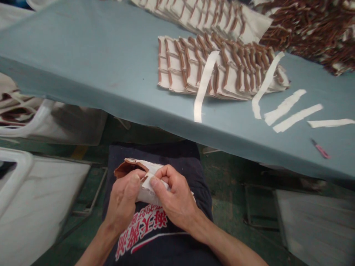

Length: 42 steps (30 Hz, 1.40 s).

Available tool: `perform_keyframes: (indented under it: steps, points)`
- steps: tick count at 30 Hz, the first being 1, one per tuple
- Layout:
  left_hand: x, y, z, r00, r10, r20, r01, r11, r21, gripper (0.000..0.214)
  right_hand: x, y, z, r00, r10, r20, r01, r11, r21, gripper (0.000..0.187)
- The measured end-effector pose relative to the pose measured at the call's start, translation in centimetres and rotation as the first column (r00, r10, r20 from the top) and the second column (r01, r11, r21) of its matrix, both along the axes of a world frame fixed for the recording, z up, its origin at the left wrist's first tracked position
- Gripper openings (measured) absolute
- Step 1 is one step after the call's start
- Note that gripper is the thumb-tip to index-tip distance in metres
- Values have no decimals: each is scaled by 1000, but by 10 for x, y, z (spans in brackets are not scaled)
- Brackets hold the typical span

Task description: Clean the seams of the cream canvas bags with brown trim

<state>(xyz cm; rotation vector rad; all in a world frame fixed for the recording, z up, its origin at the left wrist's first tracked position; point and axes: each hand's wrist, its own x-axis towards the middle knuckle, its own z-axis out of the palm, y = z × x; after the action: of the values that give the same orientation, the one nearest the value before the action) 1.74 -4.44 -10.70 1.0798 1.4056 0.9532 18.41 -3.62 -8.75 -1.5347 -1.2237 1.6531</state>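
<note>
Both hands hold one small white cloth piece with brown trim (130, 167) over my lap, below the table's front edge. My left hand (124, 199) is closed on its left side, thumb pressed near the brown edge. My right hand (172, 197) is closed on its right side, thumb and forefinger pinching the white cloth close to the left thumb. Most of the piece is hidden under my fingers.
A blue-grey table (91, 66) runs across the view. On it lie fanned rows of white pieces with brown trim (219, 68), several loose white strips (294, 118), a heap of brown-trimmed pieces (313, 29) at far right and a small pink tool (321, 149). White bins (36, 199) stand at my left.
</note>
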Motion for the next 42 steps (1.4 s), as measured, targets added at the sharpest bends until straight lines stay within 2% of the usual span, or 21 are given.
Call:
perform_keyframes:
  steps: [4,11,13,16,18,22,27,30,35,42]
  points:
    - [3,4,10,995,-28,-99,37,996,87,39,-1,-1,-1,1000,-14,1,14,1000,12,27]
    - [4,4,15,973,-43,-225,87,978,190,30,0,-3,1,1000,1,2,-1,1000,16,21]
    - [2,3,17,968,-43,-245,98,972,215,31,6,1,6,998,36,46,-39,997,71,19]
    - [1,2,21,964,-39,-265,105,965,240,32,18,9,15,994,24,109,-50,967,250,21]
    - [2,2,26,962,-46,-268,115,962,248,33,23,14,21,998,43,46,-54,956,289,30]
    - [5,2,40,961,-100,-256,166,954,250,35,24,22,23,971,198,-134,-181,975,131,53]
    - [4,-1,56,951,-225,-211,262,949,172,46,24,25,22,840,290,-459,-344,938,-38,73]
    - [1,-2,61,933,-283,-223,324,930,173,48,28,29,24,793,312,-524,-407,910,-74,76]
    - [-3,1,64,891,-328,-315,405,887,222,39,30,43,20,735,398,-549,-472,882,6,71]
    - [-2,7,68,874,-368,-318,449,862,235,45,27,41,12,732,440,-520,-441,888,131,71]
